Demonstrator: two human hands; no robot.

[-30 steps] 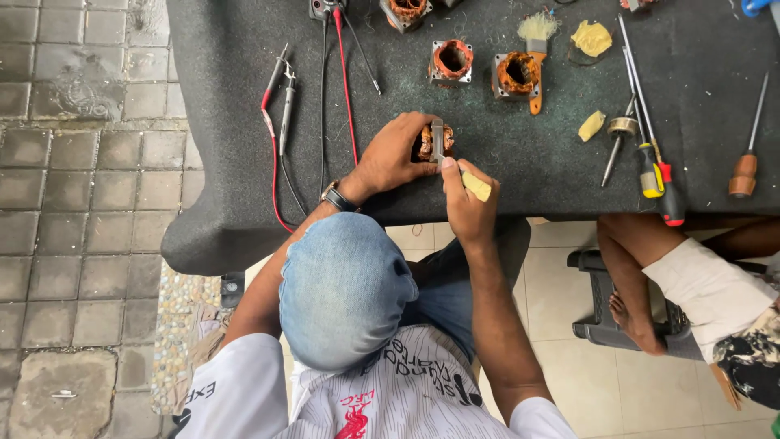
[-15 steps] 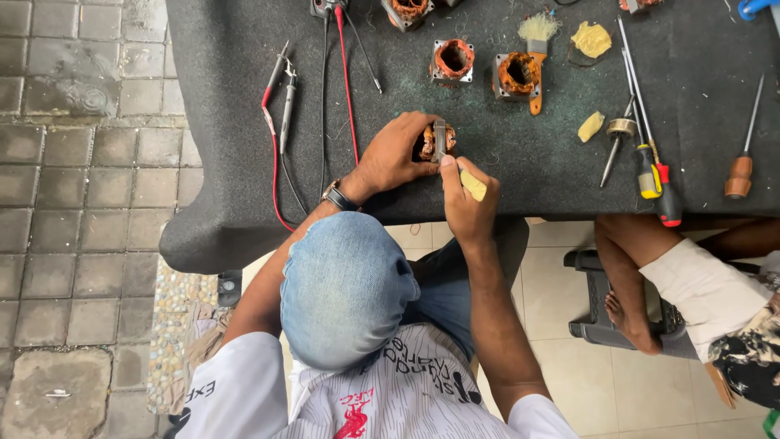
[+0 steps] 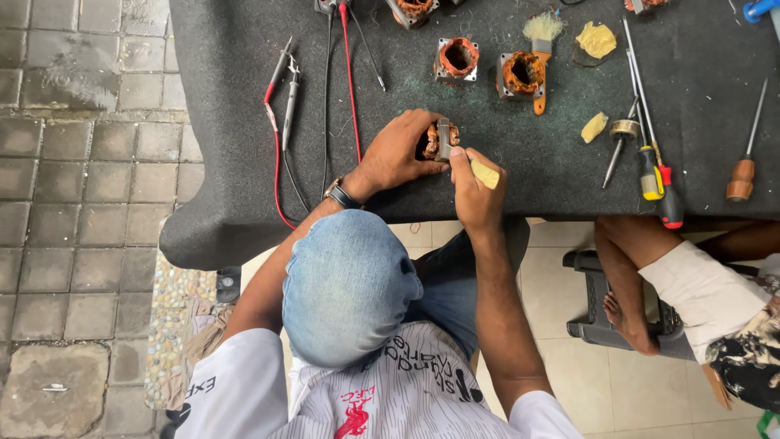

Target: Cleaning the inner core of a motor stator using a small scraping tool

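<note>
The scene was viewed from a single camera set high overhead, faced straight down at moderate distance. The table (image 3: 244,122) was framed along the top, paving at the left, and the worker's head and shoulders below. No second view was supplied.

Three copper-wound motor cores on the table (image 3: 457,58) (image 3: 520,73) (image 3: 439,139), three screwdrivers (image 3: 743,167) (image 3: 647,162) (image 3: 668,191), two probes (image 3: 290,102) (image 3: 276,69)

Small copper-wound stator (image 3: 439,140), metal frame, upright on dark mat; pale yellow block (image 3: 485,173) just beside.
</note>
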